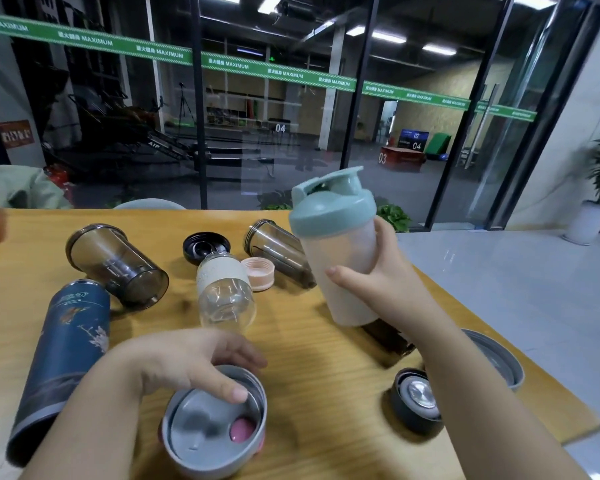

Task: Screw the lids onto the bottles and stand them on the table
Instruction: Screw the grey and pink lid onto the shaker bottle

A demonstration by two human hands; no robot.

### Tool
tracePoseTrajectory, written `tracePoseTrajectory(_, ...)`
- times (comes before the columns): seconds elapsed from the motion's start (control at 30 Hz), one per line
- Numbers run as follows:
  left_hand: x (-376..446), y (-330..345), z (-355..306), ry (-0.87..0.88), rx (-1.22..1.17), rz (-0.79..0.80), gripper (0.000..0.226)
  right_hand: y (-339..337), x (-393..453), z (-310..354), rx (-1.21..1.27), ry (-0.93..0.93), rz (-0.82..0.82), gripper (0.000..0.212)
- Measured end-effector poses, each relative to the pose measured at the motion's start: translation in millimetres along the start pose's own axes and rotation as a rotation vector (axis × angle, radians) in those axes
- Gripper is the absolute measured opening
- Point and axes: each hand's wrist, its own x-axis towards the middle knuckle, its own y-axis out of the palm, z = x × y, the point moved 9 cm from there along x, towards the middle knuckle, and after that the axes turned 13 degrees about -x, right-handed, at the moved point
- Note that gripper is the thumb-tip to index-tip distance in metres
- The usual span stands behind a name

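Nearest the camera, the left hand (pixel 187 362) curls its fingers and thumb over the rim of an upturned grey lid (pixel 215 422), probably lifting it for the next bottle, though blur hides whether it has left the wooden table (pixel 326 358). Beyond that lid and to its right, the right hand (pixel 378 275) clamps around the frosted shaker bottle (pixel 340 271), held tilted above the table with its teal lid (pixel 333 206) on, ready to be stood up. Farther from the grey lid lie the uncapped bottles: a blue flask (pixel 66 344) to its left, a clear bottle (pixel 226 292) straight beyond with a pink cap (pixel 258 271) alongside, and two smoky tumblers (pixel 118 265) farthest back.
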Motion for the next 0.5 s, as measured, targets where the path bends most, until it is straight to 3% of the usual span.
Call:
tracePoseTrajectory(0.13,-3,-2,3,-0.042,0.085,0.01,0.052,-12,10,-3,0.033,-0.038,-0.122,0.076)
tracePoseTrajectory(0.27,1,-10,4,-0.024,0.053,-0.102,0.016,-20,22,-15,0.036,-0.03,-0.186,0.076)
tracePoseTrajectory(0.4,5,-16,-1,-0.002,-0.009,-0.21,0.01,-27,38,-34,-0.045,0.027,-0.2,0.093)
tracePoseTrajectory(0.5,10,-16,-9,0.049,-0.128,-0.299,0.013,-36,53,-45,-0.062,0.026,-0.23,0.093)
